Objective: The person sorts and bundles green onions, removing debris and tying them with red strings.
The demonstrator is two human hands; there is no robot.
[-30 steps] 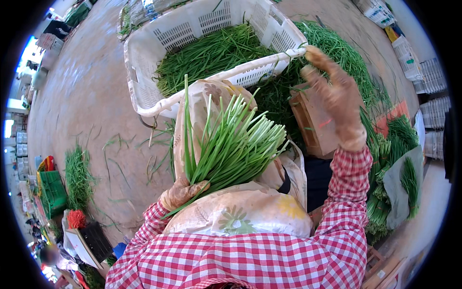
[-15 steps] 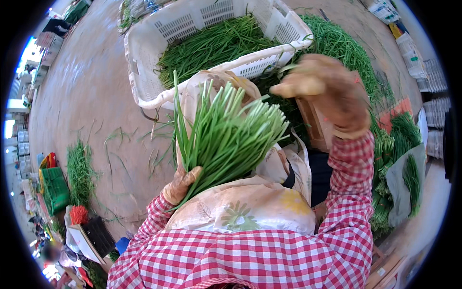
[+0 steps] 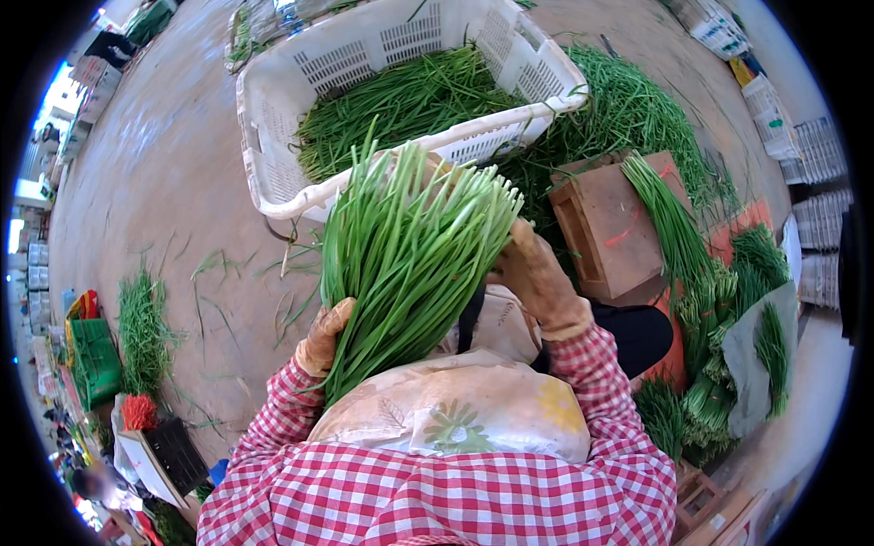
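Note:
A thick bunch of garlic chives [image 3: 410,264] stands on my lap, pale cut ends up and slightly fanned to the right. My gloved left hand [image 3: 326,337] is closed round its lower left side, the thumb across the leaves. On the right side of the bunch, my gloved right hand [image 3: 537,278] presses against the stalks below their cut ends, thumb side up; some of its fingers are hidden behind the stalks. A patterned, soiled apron [image 3: 455,409] covers my lap under the bunch.
Just ahead stands a white plastic crate [image 3: 300,196] with loose chives inside. A chive heap [image 3: 628,100] lies beyond a brown wooden box [image 3: 601,241], which bears a smaller bunch [image 3: 665,214]. Tied bunches [image 3: 719,382] lie at right. Scattered stalks [image 3: 146,328] and a green crate [image 3: 98,359] are at left.
My right hand has come down and left from above the wooden box to the side of the bunch. The bunch stands more upright and looks fuller. My left hand keeps its grip.

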